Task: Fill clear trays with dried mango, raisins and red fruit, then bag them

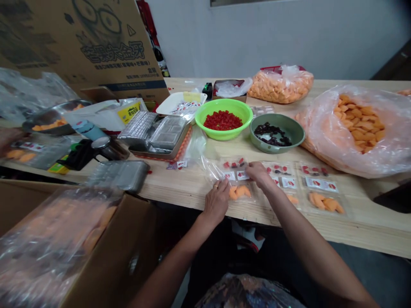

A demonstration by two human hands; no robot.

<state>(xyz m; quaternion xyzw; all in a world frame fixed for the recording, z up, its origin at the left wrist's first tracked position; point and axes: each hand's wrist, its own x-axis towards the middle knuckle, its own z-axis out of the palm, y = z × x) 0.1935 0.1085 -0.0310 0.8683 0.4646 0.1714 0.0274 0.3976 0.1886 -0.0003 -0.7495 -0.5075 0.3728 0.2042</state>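
A clear plastic tray (239, 198) lies near the table's front edge, with red and dark pieces, small printed sachets (230, 176) and orange pieces (241, 191) in separate compartments. My left hand (217, 197) is closed at its left edge, where a clear lid (210, 160) stands partly raised. At the opposite edge, beside a sachet, my right hand (256, 173) has its fingers pinched together; the exact fingertip contact is hidden. To the right lie another filled tray (284, 169), partly behind my right forearm, and a third filled tray (324, 186).
Behind the trays stand a green bowl of red pieces (224, 105), a grey-green bowl of dark pieces (278, 147) and a large bag of orange pieces (349, 128). Stacked empty trays (168, 132) are leftward. A cardboard box (135, 231) holds packed trays. Another person's hand (11, 139) shows far left.
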